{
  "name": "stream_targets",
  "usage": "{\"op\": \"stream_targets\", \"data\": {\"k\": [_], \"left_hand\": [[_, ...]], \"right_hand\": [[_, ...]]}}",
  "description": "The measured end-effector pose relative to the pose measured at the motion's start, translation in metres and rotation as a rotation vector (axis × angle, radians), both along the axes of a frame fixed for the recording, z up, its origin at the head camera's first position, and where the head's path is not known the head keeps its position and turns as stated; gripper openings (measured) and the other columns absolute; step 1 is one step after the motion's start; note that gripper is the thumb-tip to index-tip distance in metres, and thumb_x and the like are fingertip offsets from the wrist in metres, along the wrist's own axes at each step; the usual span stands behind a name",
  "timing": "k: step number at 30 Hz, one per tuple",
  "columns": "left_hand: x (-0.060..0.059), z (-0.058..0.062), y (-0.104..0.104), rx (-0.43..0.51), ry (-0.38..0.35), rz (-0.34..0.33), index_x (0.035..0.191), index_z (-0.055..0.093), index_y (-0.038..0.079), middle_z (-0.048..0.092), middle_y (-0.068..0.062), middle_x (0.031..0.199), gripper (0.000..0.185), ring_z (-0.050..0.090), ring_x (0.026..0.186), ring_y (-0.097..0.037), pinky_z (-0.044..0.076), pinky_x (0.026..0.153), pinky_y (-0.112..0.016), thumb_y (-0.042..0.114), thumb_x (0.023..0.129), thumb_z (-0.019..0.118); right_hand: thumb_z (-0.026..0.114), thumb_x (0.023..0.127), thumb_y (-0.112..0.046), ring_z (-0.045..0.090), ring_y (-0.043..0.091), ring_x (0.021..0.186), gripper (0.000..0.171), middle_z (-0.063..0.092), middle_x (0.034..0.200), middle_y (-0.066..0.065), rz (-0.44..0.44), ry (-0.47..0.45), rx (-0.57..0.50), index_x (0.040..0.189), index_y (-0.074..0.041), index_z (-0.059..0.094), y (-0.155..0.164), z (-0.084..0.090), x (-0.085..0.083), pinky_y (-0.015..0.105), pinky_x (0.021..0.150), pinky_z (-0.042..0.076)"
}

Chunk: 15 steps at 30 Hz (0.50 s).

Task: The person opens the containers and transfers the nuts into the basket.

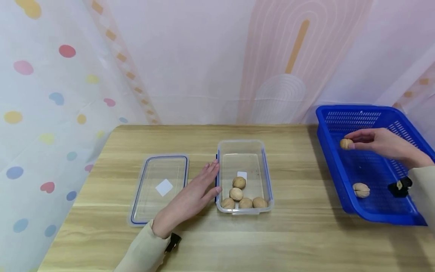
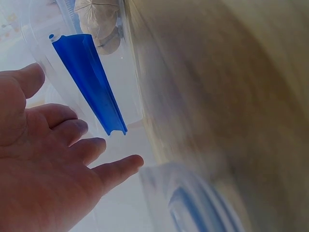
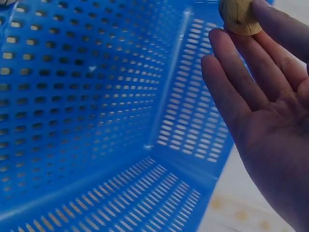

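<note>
A clear plastic box with blue clips stands mid-table and holds several walnuts. My left hand lies flat with straight fingers against the box's left wall; the left wrist view shows the fingers beside a blue clip. My right hand hovers over the blue basket at the right and pinches a walnut at its fingertips, the same walnut showing in the right wrist view. Another walnut lies on the basket floor.
The box's clear lid with a blue seal lies flat to the left of my left hand. A small dark object sits in the basket near my right sleeve. A patterned curtain hangs behind the wooden table.
</note>
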State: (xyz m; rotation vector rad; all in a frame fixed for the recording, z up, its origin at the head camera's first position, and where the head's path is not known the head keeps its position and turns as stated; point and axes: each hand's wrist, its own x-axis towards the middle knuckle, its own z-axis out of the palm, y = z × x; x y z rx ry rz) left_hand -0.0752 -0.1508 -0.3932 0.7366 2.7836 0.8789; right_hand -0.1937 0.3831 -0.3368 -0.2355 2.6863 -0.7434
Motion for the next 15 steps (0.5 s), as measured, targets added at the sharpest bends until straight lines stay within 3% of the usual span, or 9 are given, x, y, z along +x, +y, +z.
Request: {"op": "stream_targets", "data": {"k": [6,15], "left_hand": [[0.001,0.000,-0.001,0.003,0.010,-0.003,0.163,0.021,0.004,0.015,-0.012,0.171,0.069,0.016,0.156,-0.037,0.018,0.125,-0.055,0.034,0.109,0.053],[0.003,0.002,0.000,0.003,0.001,-0.009,0.163,0.021,0.005,0.015,-0.012,0.171,0.069,0.016,0.156,-0.036,0.018,0.125,-0.055,0.035,0.110,0.052]], "right_hand": [[0.058,0.108,-0.024,0.054,0.054,0.126,0.045,0.062,0.135,0.030,0.052,-0.030,-0.017,0.140,0.009,0.057,0.001,-0.013,-0.004,0.062,0.097,0.050],[0.057,0.109,-0.021,0.051,0.056,0.128,0.045,0.063,0.134,0.031,0.077,-0.087,-0.025,0.139,0.013,0.055,0.005,-0.025,0.002,0.068,0.101,0.045]]}}
